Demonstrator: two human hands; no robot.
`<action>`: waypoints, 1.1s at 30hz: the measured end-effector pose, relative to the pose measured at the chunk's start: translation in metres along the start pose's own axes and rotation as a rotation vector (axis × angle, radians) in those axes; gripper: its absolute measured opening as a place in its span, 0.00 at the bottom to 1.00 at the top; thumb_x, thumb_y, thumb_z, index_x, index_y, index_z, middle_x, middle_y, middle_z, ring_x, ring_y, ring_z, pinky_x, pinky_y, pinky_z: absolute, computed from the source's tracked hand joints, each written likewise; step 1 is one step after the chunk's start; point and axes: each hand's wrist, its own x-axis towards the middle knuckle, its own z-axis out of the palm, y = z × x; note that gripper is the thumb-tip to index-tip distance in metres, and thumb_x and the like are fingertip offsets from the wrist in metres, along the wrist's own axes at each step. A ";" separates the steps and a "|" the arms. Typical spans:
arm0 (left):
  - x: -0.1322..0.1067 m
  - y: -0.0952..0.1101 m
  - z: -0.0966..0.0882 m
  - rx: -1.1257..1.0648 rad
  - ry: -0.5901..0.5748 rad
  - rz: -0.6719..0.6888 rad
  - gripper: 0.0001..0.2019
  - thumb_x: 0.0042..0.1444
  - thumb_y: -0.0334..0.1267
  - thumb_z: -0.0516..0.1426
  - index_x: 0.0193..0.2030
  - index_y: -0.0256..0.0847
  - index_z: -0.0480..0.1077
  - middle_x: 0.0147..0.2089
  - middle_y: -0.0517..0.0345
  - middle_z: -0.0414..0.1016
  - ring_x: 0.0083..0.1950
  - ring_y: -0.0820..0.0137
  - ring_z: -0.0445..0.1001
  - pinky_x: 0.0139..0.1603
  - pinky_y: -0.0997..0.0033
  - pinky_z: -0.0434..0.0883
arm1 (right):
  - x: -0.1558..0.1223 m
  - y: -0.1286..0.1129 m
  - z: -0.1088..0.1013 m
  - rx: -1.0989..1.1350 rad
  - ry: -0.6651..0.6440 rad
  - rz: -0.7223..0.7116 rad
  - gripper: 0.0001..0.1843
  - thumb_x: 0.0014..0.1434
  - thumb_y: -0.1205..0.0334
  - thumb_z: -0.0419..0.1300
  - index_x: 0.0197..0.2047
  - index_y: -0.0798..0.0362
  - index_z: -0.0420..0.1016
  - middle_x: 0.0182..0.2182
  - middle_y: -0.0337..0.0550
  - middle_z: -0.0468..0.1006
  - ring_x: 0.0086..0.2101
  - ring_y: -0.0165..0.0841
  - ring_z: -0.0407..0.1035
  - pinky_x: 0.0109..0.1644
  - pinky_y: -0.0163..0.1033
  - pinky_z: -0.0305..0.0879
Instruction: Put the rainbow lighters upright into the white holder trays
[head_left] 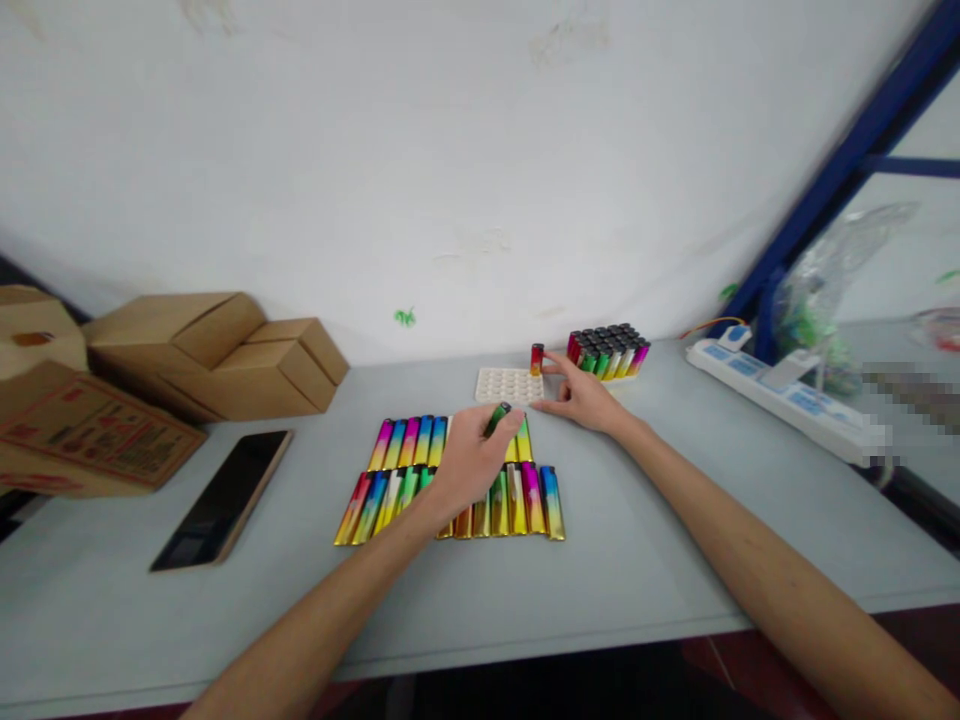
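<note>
Two rows of shiny rainbow-coloured lighters lie flat on the grey table. My left hand hovers over them, closed on a green lighter that sticks out above the thumb. Behind lies a white tray with round holes. One red lighter stands upright at its far right corner. My right hand rests beside that corner, fingers stretched toward the red lighter and touching or nearly touching it. A full tray of upright lighters stands just behind.
Cardboard boxes are stacked at the left, with a printed flat carton in front. A dark phone lies left of the lighters. A white power strip and a blue frame stand at the right, near a plastic bag.
</note>
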 end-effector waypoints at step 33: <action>0.140 -0.033 -0.003 0.232 -0.172 0.302 0.15 0.53 0.43 0.66 0.45 0.37 0.79 0.39 0.50 0.84 0.42 0.58 0.83 0.49 0.60 0.78 | 0.004 -0.007 -0.001 0.013 0.036 -0.060 0.49 0.53 0.58 0.73 0.72 0.51 0.54 0.58 0.52 0.77 0.27 0.30 0.74 0.41 0.39 0.71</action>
